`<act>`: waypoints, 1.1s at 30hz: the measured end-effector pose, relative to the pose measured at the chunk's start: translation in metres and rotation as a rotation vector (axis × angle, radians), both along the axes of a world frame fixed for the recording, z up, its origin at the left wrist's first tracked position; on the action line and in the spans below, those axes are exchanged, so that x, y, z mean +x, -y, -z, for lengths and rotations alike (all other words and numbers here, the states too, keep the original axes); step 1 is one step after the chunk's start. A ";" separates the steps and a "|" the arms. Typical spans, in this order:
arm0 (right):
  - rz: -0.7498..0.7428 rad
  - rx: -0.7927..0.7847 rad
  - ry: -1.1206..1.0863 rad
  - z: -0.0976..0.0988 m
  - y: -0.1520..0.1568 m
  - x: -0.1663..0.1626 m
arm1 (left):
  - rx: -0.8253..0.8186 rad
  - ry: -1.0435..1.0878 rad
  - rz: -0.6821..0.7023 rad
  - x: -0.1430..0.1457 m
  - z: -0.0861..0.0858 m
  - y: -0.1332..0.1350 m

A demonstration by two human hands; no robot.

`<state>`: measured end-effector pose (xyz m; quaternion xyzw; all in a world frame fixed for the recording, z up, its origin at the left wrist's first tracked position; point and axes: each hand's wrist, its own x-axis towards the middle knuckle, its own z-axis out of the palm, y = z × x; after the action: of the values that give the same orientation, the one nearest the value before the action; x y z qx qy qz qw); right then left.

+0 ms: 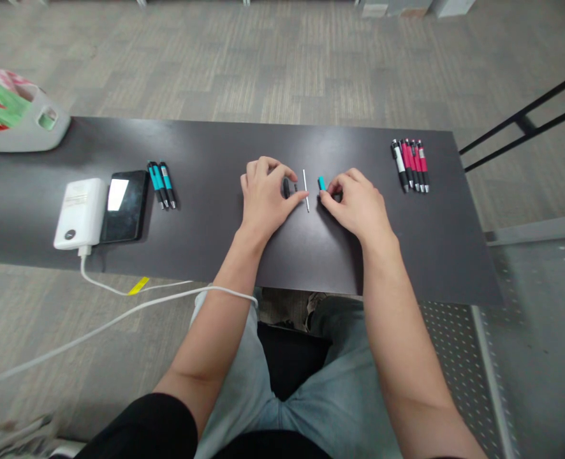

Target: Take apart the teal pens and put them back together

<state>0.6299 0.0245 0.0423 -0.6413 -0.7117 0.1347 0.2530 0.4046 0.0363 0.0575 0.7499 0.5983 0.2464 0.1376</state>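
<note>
In the middle of the dark table, my left hand [269,194] is curved over some small parts, its thumb and index finger apart. Within that gap lie a black pen part [286,187] and a smaller dark piece [296,188]. A thin silvery pen refill [305,182] lies lengthwise beside them, and my left thumb tip reaches over or against it. To its right, my right hand [354,201] pinches the lower end of a teal pen barrel [321,183] between thumb and fingers. The fingers hide part of the barrel.
Left on the table [206,236] are several teal-and-black pens [162,185], a black phone [124,207] and a white power bank [79,213] with a white cable [101,285]. A white basket [55,124] stands far left. Several pink pens and a white one [400,166] lie at right.
</note>
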 end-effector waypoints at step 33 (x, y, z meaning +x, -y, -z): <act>0.051 0.216 -0.397 0.022 -0.019 0.017 | 0.121 0.502 0.083 -0.048 0.010 -0.025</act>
<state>0.6474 0.0434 0.0206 -0.5894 -0.6417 0.1746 0.4586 0.3562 0.0616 0.0472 0.6962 0.4981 0.4543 0.2465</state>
